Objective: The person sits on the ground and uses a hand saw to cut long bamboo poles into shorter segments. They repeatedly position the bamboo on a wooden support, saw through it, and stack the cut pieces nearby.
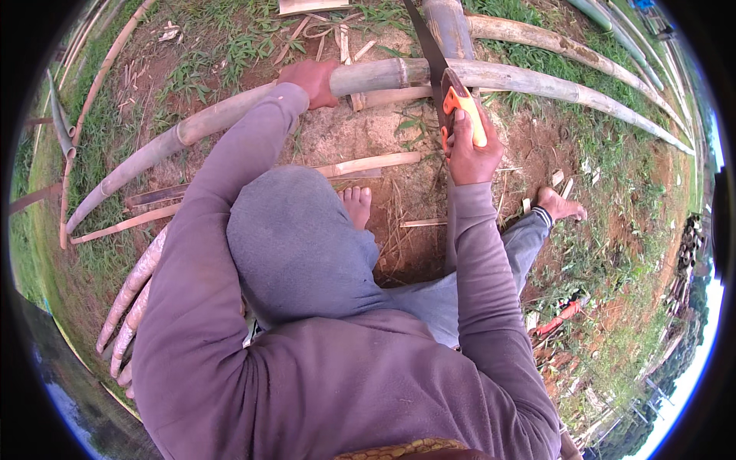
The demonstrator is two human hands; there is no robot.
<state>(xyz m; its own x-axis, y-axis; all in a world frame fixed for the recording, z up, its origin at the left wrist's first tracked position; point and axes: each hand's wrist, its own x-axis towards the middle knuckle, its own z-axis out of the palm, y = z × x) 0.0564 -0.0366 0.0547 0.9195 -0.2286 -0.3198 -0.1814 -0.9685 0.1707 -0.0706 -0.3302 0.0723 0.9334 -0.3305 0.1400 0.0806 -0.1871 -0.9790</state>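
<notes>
A long pale bamboo pole [383,75] lies across the ground in front of me. My left hand [313,81] presses down on it, fingers wrapped over the top. My right hand [469,149] grips the orange handle of a hand saw [460,103]. The saw's dark blade [425,46] crosses the pole just right of my left hand, slanting away from me. My bare feet [356,205] rest on the red soil below the pole.
More bamboo poles [537,38] lie beyond and to the right. Split bamboo strips [368,163] and chips litter the bare soil. Thin poles [134,280] lie at my left. A red-handled tool [560,316] lies in the grass at the right.
</notes>
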